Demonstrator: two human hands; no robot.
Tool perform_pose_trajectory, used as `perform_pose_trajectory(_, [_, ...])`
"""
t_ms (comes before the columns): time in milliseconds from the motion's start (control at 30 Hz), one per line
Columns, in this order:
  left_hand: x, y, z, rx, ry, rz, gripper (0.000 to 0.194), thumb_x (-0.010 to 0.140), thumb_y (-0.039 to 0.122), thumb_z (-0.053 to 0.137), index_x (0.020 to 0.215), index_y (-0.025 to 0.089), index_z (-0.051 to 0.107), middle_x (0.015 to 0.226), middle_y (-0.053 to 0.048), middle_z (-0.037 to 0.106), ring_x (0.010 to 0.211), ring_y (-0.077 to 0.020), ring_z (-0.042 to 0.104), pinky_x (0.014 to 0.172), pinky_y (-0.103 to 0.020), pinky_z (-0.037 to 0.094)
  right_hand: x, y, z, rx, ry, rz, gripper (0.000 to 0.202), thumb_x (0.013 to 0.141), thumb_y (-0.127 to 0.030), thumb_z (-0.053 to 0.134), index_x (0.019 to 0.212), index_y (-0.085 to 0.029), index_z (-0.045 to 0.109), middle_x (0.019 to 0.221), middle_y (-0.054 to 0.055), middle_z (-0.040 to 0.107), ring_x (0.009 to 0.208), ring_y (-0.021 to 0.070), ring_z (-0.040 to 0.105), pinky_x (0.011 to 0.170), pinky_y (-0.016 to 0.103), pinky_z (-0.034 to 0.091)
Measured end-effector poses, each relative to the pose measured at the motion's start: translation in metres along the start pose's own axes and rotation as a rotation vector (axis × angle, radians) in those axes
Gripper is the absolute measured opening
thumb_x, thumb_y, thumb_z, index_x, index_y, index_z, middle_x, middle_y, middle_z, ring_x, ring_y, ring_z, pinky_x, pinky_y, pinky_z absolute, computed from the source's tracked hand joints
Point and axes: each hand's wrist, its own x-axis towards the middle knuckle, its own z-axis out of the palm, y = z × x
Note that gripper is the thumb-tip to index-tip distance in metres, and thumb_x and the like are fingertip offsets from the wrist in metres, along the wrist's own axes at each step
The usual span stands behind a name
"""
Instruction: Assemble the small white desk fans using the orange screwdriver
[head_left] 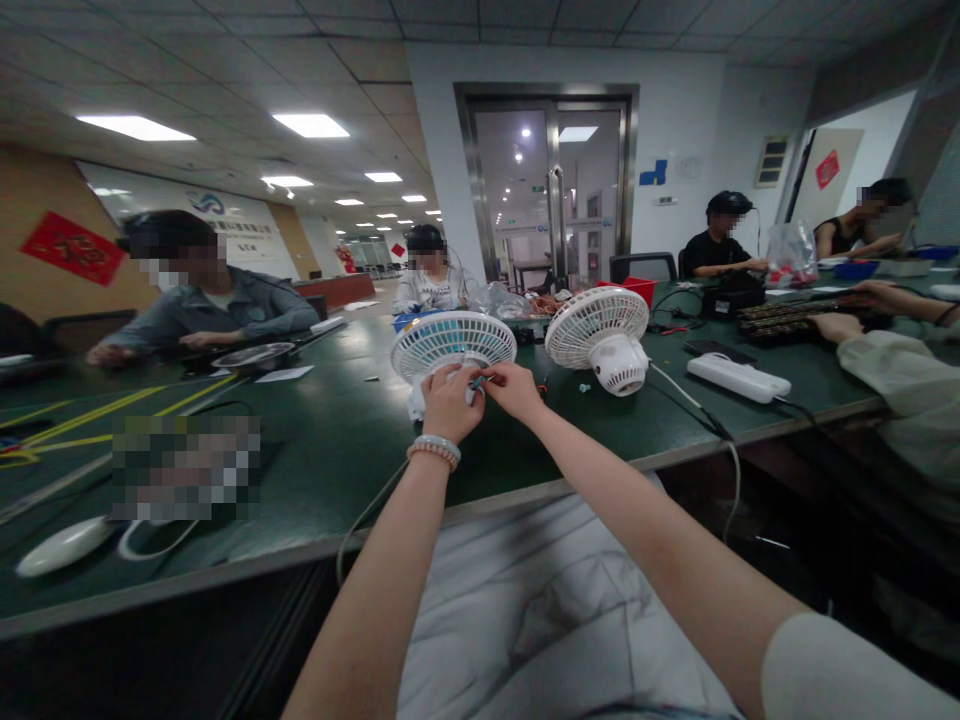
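Note:
A white electric fan [454, 338] with a round grille lies in front of me, its rear toward me and teal blades showing through the ribs. My left hand [451, 402], with bracelets on its wrist, is closed around the fan's rear housing. A small teal piece [477, 383] shows at its fingertips. My right hand [514, 390] meets the left there, thumb and finger pinched at that piece; its exact kind is too small to tell. To the right, a second white fan [621, 352] rests with its motor housing toward me.
A small light-blue part [584, 388] lies near the second fan. Further right are a white power strip [739, 378] and a dark phone [720, 351]. Cables hang over the table's front edge. A white mouse-shaped object [64, 547] sits at left. Several people work around the table.

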Motion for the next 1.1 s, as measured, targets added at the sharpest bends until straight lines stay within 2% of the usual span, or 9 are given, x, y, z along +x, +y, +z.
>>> perform_pose_trajectory(333, [0.001,0.000,0.000,-0.017,0.006,-0.031,0.034,0.069,0.026,0.052,0.102,0.021,0.057,0.102,-0.007,0.063,0.110,-0.0251,0.047,0.094,-0.043,0.026,0.000,0.003,0.002,0.002,-0.012,-0.009,0.023,0.079,-0.032,0.054,0.093,-0.018,0.065,0.090,0.003,0.065,0.080,0.0103,0.058,0.076,0.020,0.043])
perform_pose_trajectory(533, [0.000,-0.002,0.002,-0.033,0.018,-0.038,0.035,0.067,0.027,0.055,0.102,0.023,0.058,0.100,-0.006,0.064,0.108,-0.0253,0.047,0.093,-0.043,0.026,0.000,0.003,0.005,0.092,-0.005,0.059,0.027,0.078,-0.036,0.054,0.096,-0.016,0.059,0.084,0.002,0.065,0.075,0.0104,0.060,0.071,0.020,0.045])
perform_pose_trajectory(633, [0.001,-0.002,0.001,-0.039,0.008,-0.048,0.030,0.068,0.028,0.055,0.097,0.024,0.060,0.097,-0.005,0.064,0.107,-0.0248,0.047,0.093,-0.043,0.026,0.000,0.000,0.001,0.029,-0.019,0.038,0.028,0.081,-0.040,0.049,0.096,-0.017,0.057,0.084,0.002,0.065,0.077,0.0110,0.060,0.073,0.021,0.044])
perform_pose_trajectory(733, [0.001,-0.003,0.000,-0.050,0.006,-0.057,0.025,0.069,0.029,0.055,0.093,0.024,0.061,0.095,-0.004,0.065,0.107,-0.0247,0.048,0.093,-0.043,0.026,0.001,0.001,-0.007,-0.176,-0.038,0.031,0.031,0.089,-0.037,0.036,0.096,-0.017,0.058,0.091,0.006,0.065,0.086,0.0139,0.059,0.078,0.024,0.042])
perform_pose_trajectory(800, [0.002,-0.003,0.001,-0.062,0.001,-0.055,0.024,0.070,0.029,0.055,0.093,0.025,0.061,0.094,-0.003,0.066,0.106,-0.0243,0.048,0.093,-0.044,0.026,0.002,0.005,-0.013,-0.366,-0.087,0.105,0.031,0.089,-0.031,0.033,0.093,-0.017,0.061,0.094,0.010,0.064,0.090,0.0174,0.058,0.080,0.028,0.042])
perform_pose_trajectory(900, [0.002,-0.004,0.001,-0.069,-0.013,-0.056,0.023,0.071,0.028,0.055,0.093,0.025,0.061,0.092,-0.001,0.067,0.106,-0.0237,0.047,0.093,-0.044,0.025,0.003,0.013,-0.023,-0.561,-0.268,0.218,0.024,0.081,-0.024,0.044,0.091,-0.018,0.065,0.096,0.012,0.064,0.095,0.0221,0.056,0.079,0.032,0.043])
perform_pose_trajectory(1000, [0.003,-0.004,0.001,-0.069,-0.015,-0.057,0.025,0.072,0.028,0.055,0.096,0.026,0.061,0.094,-0.002,0.066,0.105,-0.0232,0.048,0.092,-0.043,0.025,0.004,0.020,-0.030,-0.610,-0.427,0.224,0.025,0.074,-0.025,0.050,0.094,-0.025,0.066,0.100,0.007,0.064,0.101,0.0251,0.054,0.081,0.038,0.043])
perform_pose_trajectory(1100, [0.003,-0.003,0.000,-0.078,-0.024,-0.056,0.027,0.073,0.028,0.054,0.098,0.026,0.061,0.095,-0.002,0.066,0.106,-0.0232,0.047,0.093,-0.044,0.025,0.004,0.022,-0.032,-0.607,-0.514,0.200,0.029,0.073,-0.024,0.051,0.097,-0.031,0.065,0.106,0.003,0.063,0.106,0.0263,0.051,0.086,0.046,0.040])
